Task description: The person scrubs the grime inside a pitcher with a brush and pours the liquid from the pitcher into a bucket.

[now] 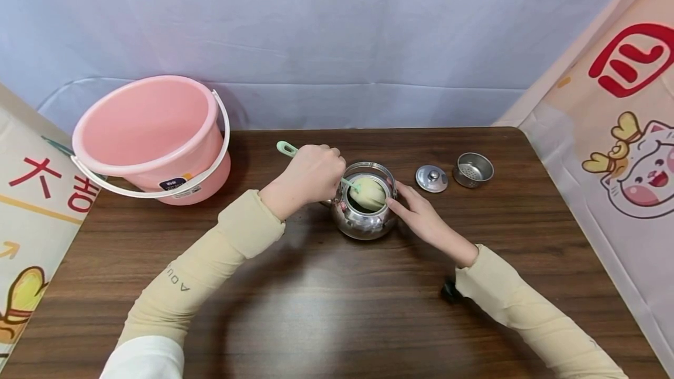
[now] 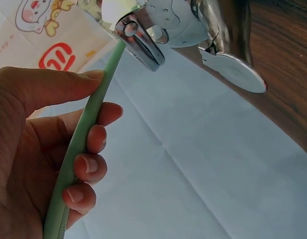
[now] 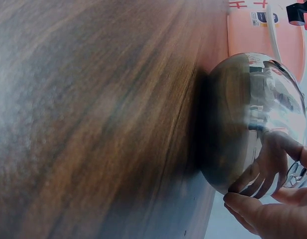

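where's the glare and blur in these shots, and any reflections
Head view: a pale glare patch on the near part of the table, soft shadows beside it; left wrist view: the brush head looks nearly washed out at the top edge; right wrist view: the table's grain blurs at far left, and the shiny kettle mirrors the right hand.

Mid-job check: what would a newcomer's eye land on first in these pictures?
Probably the pink bucket, the largest thing on the table, at its back left. Next, likely the shiny steel kettle near the middle: the left hand grips a green-handled brush whose pale head sits in it, while the right hand touches its side. The cartoon cat on the right-hand cloth also stands out.
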Demonstrator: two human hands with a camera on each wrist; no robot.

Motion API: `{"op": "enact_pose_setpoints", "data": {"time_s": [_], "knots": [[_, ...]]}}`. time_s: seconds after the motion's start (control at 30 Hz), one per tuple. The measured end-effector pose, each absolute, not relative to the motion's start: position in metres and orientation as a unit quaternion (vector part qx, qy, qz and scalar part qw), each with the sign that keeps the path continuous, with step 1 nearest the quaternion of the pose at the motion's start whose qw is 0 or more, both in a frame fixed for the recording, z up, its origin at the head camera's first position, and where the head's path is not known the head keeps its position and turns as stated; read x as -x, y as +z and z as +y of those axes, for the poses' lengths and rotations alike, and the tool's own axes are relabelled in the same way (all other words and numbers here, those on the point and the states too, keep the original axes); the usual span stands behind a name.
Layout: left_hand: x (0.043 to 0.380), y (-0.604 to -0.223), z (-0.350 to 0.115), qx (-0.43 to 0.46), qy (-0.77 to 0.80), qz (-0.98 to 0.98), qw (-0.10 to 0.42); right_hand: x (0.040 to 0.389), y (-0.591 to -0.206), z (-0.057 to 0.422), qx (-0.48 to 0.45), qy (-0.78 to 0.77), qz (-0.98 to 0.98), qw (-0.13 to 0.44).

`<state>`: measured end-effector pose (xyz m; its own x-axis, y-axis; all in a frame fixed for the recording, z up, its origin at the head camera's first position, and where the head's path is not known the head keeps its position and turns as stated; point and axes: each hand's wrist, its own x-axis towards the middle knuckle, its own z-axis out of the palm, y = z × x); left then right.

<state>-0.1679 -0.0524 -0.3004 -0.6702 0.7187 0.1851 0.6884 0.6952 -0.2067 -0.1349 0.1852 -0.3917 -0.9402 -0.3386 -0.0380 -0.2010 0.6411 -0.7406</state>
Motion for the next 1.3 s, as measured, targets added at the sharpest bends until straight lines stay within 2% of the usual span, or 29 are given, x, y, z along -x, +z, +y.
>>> {"op": "enact_pose_setpoints", "data": {"time_s": [0.67, 1.0, 1.3], "knots": [[0.166, -0.294, -0.049, 0.422, 0.103, -0.890, 0.138, 0.136, -0.394, 0.185, 0.143, -0.400, 0.901, 0.088], [0.172, -0.284, -0.049, 0.439, 0.120, -0.886, 0.091, 0.136, -0.393, 0.185, 0.145, -0.396, 0.903, 0.083], [0.178, -0.283, -0.050, 0.448, 0.108, -0.883, 0.092, 0.136, -0.391, 0.184, 0.146, -0.398, 0.902, 0.086]]}}
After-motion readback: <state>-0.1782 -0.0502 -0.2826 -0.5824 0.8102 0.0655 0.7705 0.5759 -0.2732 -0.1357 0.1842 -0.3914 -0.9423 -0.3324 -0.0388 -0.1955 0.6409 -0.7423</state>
